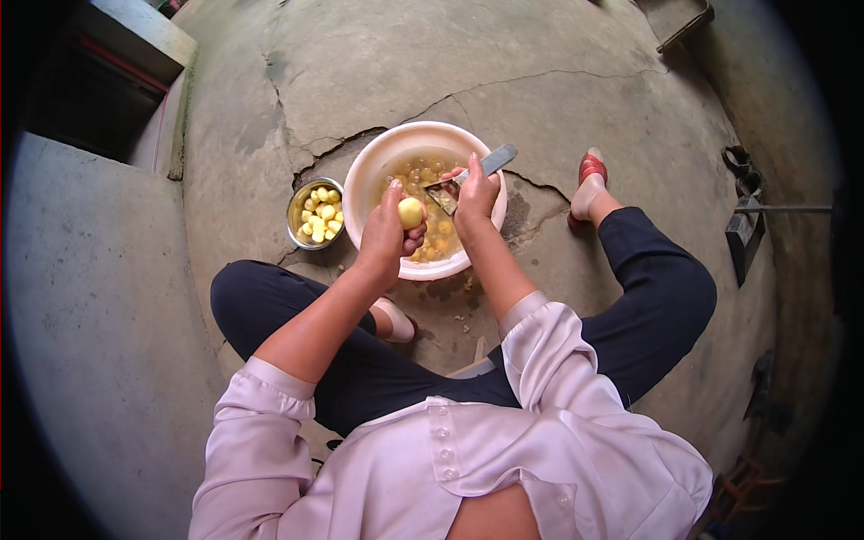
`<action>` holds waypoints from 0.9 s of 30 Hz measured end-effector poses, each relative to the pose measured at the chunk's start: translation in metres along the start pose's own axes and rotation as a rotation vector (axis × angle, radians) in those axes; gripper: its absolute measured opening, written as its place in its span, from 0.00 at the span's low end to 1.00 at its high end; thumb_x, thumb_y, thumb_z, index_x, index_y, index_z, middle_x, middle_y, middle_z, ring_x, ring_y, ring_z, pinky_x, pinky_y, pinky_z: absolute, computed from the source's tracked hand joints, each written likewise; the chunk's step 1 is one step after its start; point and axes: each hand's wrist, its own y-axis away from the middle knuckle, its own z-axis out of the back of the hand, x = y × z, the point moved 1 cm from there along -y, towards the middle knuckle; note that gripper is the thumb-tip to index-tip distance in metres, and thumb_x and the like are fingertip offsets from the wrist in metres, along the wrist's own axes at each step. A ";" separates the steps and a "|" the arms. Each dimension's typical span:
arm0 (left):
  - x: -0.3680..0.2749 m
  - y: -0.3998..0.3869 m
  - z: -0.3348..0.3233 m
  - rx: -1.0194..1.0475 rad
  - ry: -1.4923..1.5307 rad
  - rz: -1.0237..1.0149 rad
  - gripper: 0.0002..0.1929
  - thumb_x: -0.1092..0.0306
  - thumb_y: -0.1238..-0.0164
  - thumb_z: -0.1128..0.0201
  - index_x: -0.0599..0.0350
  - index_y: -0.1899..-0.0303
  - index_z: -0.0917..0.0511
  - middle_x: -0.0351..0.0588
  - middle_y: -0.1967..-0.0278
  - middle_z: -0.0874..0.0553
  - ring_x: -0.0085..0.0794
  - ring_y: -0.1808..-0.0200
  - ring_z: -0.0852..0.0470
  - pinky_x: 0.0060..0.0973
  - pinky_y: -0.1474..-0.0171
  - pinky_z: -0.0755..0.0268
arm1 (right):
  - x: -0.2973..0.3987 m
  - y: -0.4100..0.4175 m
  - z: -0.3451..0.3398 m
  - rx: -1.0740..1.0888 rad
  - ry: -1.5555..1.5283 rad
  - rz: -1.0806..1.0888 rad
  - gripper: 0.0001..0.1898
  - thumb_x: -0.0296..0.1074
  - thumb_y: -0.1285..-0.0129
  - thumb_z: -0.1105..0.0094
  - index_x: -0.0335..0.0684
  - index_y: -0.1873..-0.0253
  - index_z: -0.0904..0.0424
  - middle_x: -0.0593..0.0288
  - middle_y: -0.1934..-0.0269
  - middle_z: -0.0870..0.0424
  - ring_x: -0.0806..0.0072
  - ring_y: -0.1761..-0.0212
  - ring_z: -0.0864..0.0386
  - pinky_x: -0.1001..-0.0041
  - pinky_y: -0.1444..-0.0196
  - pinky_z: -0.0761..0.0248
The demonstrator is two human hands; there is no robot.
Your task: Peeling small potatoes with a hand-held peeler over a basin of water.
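Note:
My left hand [386, 233] grips a peeled, pale yellow potato [410, 213] over the near left part of a wide pinkish-white basin [358, 165]. In my right hand [478, 192] is a metal peeling blade [443, 200] with wet scraps on it; a flat grey end [499, 158] sticks out past the fingers, over the basin's right rim. The blade and the potato are apart. Cloudy water fills the basin, and many small brownish potatoes [442, 229] lie in it. Touching the basin on the left, a steel bowl [291, 226] holds several peeled potatoes [322, 214].
The basin stands on a cracked concrete floor [378, 67], with peel scraps [466, 320] before it. My bent knees flank it, and a foot in a red sandal [592, 169] rests at right. A concrete ledge [101, 283] runs along the left. A black metal object [746, 226] stands far right.

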 end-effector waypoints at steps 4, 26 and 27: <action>-0.005 -0.041 0.010 -0.088 -0.117 0.187 0.19 0.48 0.29 0.48 0.54 0.69 0.28 0.40 0.80 0.27 0.18 0.85 0.35 0.17 0.84 0.48 | -0.021 -0.061 0.050 -0.123 0.215 0.300 0.12 0.26 0.33 0.47 0.31 0.49 0.37 0.55 0.71 0.22 0.68 0.74 0.20 0.72 0.65 0.24; 0.170 -0.206 0.089 -0.160 -1.643 -0.220 0.09 0.64 0.40 0.37 0.57 0.63 0.26 0.58 0.62 0.16 0.51 0.58 0.16 0.42 0.54 0.24 | -0.107 -0.089 0.091 0.298 1.033 0.397 0.09 0.26 0.45 0.33 0.40 0.63 0.25 0.54 0.71 0.17 0.57 0.68 0.18 0.63 0.65 0.28; 0.169 -0.208 0.095 -0.254 -1.620 -0.142 0.11 0.63 0.40 0.36 0.56 0.63 0.26 0.58 0.63 0.15 0.51 0.57 0.16 0.42 0.53 0.24 | -0.107 -0.084 0.089 0.232 1.131 0.411 0.09 0.27 0.44 0.33 0.40 0.63 0.25 0.54 0.72 0.17 0.58 0.67 0.17 0.63 0.65 0.27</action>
